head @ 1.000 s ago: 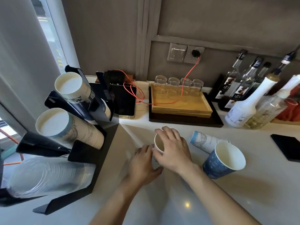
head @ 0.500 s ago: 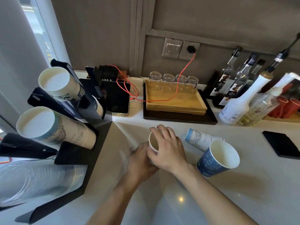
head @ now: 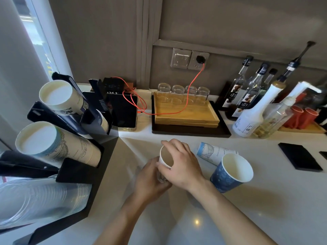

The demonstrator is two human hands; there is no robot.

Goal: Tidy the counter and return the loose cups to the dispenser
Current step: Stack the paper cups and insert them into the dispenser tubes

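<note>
Hands, left (head: pixel 152 179) and right (head: pixel 180 167), grip white cup (head: pixel 165 158); blue cup (head: pixel 230 171) just beside.

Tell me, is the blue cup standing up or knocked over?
Standing up. The blue cup sits on its base on the counter with its open mouth facing up. The white cup behind it lies on its side.

You are standing at the drinks counter (head: pixel 265 218) of a café or beverage bar. A black cup dispenser (head: pixel 85 175) on your left holds angled stacks of paper cups (head: pixel 58 147) and clear plastic lids (head: pixel 35 200). Against the wall stand syrup bottles (head: pixel 247 96) with pour spouts, and a wooden tray (head: pixel 185 115) carries a row of upturned glasses (head: pixel 183 91).
</note>
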